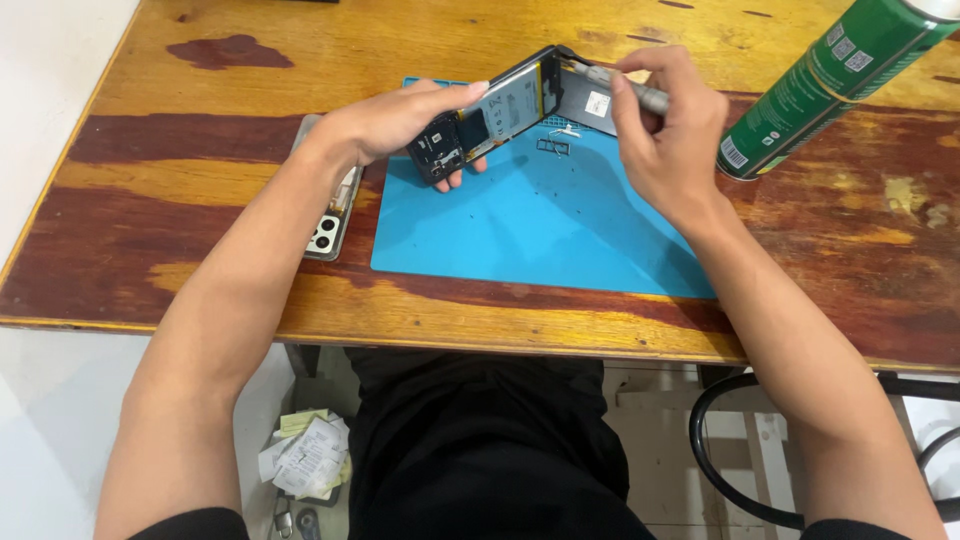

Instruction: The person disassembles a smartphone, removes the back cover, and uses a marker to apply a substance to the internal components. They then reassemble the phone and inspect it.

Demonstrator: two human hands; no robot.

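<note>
My left hand (400, 118) grips an opened smartphone (492, 112), its back removed so the battery and circuit boards show, tilted above a blue work mat (520, 235). My right hand (668, 125) holds a slim metal tool (640, 95) whose tip touches the phone's upper end, where a dark panel is lifted away from the body. Small metal parts (555, 145) lie on the mat just under the phone.
A removed phone back cover (330, 225) with camera holes lies left of the mat, partly under my left forearm. A green spray can (830, 75) lies tilted at the right on the wooden table (200, 130). Crumpled papers sit on the floor below.
</note>
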